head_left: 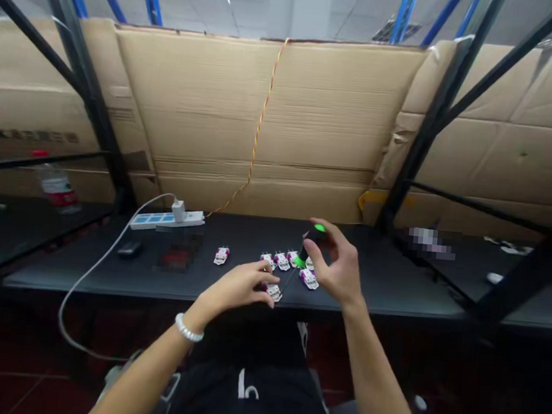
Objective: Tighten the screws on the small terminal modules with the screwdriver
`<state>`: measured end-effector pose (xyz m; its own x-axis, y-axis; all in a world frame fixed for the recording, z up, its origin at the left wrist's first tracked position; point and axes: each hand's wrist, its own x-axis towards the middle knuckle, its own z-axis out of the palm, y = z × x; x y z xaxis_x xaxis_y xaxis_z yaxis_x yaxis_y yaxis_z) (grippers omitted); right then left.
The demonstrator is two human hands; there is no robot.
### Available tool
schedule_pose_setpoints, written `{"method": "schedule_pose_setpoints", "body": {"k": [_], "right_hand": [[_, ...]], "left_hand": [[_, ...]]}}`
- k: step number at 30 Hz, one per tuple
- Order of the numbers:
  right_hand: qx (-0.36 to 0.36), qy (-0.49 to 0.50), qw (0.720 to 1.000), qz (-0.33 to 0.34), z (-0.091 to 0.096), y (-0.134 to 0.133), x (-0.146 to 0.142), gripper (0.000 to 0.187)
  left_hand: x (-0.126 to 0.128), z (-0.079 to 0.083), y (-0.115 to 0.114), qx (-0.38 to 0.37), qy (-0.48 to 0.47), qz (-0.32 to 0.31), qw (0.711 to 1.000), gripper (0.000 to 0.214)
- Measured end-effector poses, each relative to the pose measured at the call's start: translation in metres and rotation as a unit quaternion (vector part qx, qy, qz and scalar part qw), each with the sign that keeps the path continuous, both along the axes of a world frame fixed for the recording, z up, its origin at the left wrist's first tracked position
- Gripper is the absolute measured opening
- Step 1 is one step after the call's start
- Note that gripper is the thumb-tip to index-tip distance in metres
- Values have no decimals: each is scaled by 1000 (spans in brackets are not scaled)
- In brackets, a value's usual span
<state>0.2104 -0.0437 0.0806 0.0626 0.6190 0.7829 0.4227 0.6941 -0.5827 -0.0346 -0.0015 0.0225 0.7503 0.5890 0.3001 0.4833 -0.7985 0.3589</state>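
Note:
My right hand [341, 264] grips a black pen-shaped tool [312, 239] with a green light on top, its tip pointing down toward the dark table [394, 288]. Several small white-and-magenta parts [281, 260] lie in a loose row just left of it, and one more part [221, 256] sits apart further left. My left hand [245, 285], a white bead bracelet on its wrist, rests on the table with its fingers curled over another such part [274, 291] at the front edge.
A white power strip [166, 220] with a plug and white cable lies at the back left. Nearby are a small black object [130, 249] and a plastic bottle [58, 188]. Cardboard sheets [264, 122] line the back, between black metal frame bars [427, 130].

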Motion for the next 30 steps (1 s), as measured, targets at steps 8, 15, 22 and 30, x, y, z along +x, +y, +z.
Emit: {"method": "schedule_pose_setpoints", "body": {"k": [8, 15, 22, 30], "right_hand": [[8, -24, 999, -21, -2, 2, 0, 38], [24, -33, 999, -32, -2, 3, -1, 39], [23, -38, 998, -38, -2, 3, -2, 39], [33, -41, 997, -48, -3, 3, -2, 40]], "left_hand": [[4, -8, 9, 25, -52, -19, 998, 48], [4, -15, 15, 18, -74, -34, 997, 49], [4, -15, 17, -16, -93, -34, 995, 50], [5, -15, 17, -27, -102, -33, 994, 50]]}}
